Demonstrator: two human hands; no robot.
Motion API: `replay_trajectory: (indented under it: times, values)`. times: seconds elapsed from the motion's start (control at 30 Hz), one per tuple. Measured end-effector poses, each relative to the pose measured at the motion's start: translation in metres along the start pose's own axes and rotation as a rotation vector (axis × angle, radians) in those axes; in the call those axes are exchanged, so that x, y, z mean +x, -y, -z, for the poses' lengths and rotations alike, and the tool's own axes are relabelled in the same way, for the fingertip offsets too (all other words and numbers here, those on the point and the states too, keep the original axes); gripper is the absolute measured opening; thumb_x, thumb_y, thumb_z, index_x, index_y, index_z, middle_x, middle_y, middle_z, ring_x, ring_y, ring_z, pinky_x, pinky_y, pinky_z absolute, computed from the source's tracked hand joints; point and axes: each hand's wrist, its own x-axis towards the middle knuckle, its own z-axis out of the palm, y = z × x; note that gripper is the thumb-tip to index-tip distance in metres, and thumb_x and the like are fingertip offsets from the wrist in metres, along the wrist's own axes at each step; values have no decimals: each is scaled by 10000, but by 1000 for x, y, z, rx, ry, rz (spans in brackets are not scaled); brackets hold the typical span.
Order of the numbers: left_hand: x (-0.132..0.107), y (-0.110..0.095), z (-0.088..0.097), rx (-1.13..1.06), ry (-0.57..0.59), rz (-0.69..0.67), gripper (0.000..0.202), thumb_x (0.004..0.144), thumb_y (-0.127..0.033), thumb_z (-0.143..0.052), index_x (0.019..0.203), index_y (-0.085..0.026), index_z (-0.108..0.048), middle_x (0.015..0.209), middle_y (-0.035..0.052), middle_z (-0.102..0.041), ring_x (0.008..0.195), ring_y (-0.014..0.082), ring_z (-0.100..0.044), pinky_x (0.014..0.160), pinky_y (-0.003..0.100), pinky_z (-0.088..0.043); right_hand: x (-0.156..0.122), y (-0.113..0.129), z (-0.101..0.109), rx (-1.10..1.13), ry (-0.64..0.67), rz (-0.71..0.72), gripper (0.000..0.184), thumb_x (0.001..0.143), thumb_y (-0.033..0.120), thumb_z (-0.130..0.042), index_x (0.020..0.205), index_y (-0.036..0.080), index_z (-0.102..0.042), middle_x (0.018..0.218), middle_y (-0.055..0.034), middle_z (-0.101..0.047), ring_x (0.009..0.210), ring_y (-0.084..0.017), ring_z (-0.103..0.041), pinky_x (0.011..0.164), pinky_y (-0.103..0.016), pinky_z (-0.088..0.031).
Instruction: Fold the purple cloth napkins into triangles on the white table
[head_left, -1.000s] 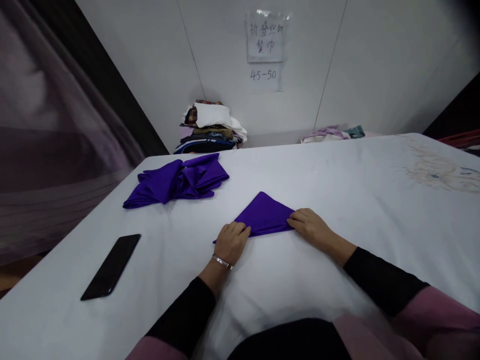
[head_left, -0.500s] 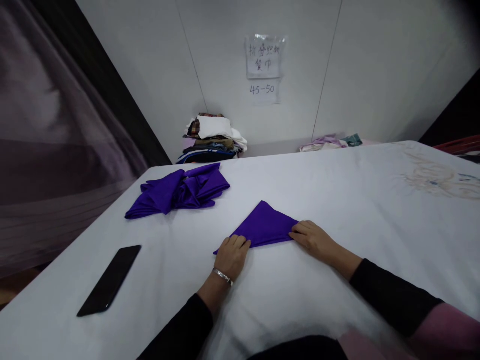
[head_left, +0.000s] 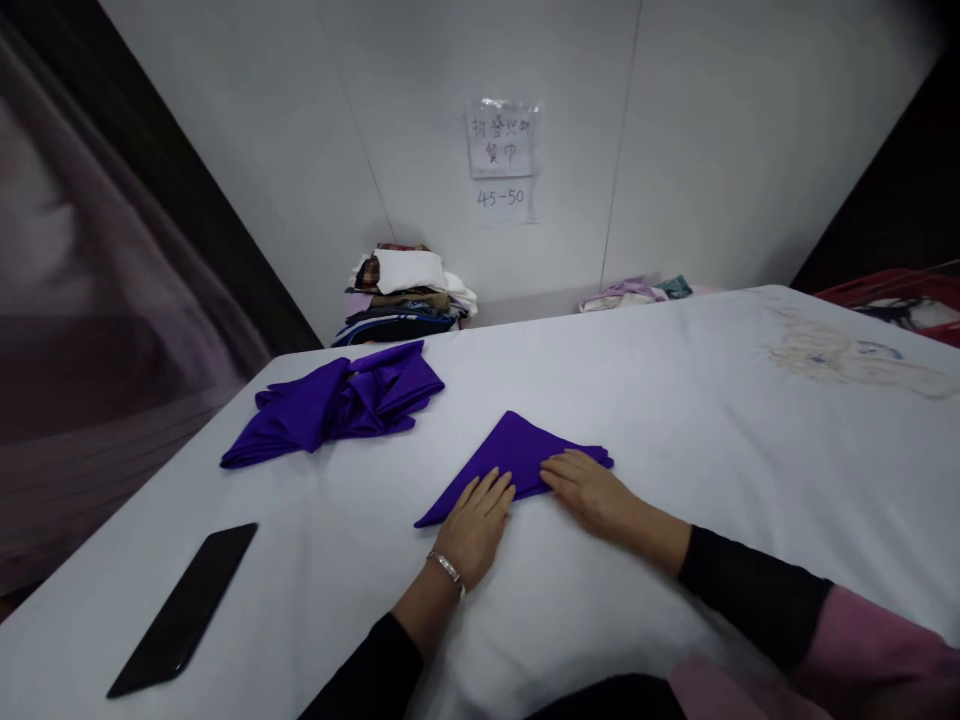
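A purple cloth napkin, folded into a triangle, lies on the white-covered table with its peak pointing away from me. My left hand, a silver bracelet at its wrist, rests flat on the napkin's near edge, left of the middle, fingers stretched out. On the right part of the same edge my right hand lies with its fingers extended over the fabric. The napkin's right corner, showing layered ends, sticks out beyond the right hand. Its pointed left corner reaches past the left hand.
Several crumpled purple cloths lie at the table's far left. A black phone sits at the near left. Behind the table are a stack of folded clothes and more fabric. Handwritten paper signs hang on the wall.
Both hands have gone from gripping the napkin's near edge to lying flat on it. My right hand has shifted inward, leaving the right corner uncovered. The camera view has turned slightly.
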Motion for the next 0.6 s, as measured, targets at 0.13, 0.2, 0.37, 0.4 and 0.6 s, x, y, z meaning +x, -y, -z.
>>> replay_trajectory:
  times: [0.13,0.2,0.37,0.4,0.6]
  values:
    - [-1,5,-8,8,-7,-34,376,904,-156,-340,1250,-167,-488,1312,70,-515,1289,210,-355,1027,411,-344,10,21,-18,45,71,-2,386,932,239,-380,1291,124,-465,1340,-130,-470,1255,-224,-383,1059,-447,-261]
    - [-2,8,-9,9,-6,-48,377,896,-143,-340,1235,-157,-503,1304,77,-522,1288,218,-357,1025,412,-349,13,26,-22,80,124,-5,475,934,341,-391,1345,102,-391,1396,-144,-392,1313,-238,-290,1081,-445,-218]
    - [-2,10,-7,37,33,-89,403,866,-113,-352,1234,-157,-510,1312,67,-516,1276,223,-376,1019,412,-363,7,27,-19,121,214,-60,625,912,475,-394,1381,69,-322,1430,-178,-313,1343,-268,-207,1090,-460,-182]
    - [-2,10,-7,41,39,-94,414,857,-102,-352,1236,-158,-509,1313,66,-515,1273,223,-380,1016,412,-367,4,27,-18,116,221,-77,629,910,480,-397,1380,68,-327,1427,-181,-316,1339,-274,-216,1086,-464,-190]
    - [-3,13,-9,-7,28,-96,478,803,-37,-342,1228,-158,-523,1282,77,-543,1250,224,-415,993,422,-398,-13,18,-16,43,162,-144,526,908,420,-439,1340,121,-409,1374,-152,-419,1293,-269,-328,1050,-477,-258]
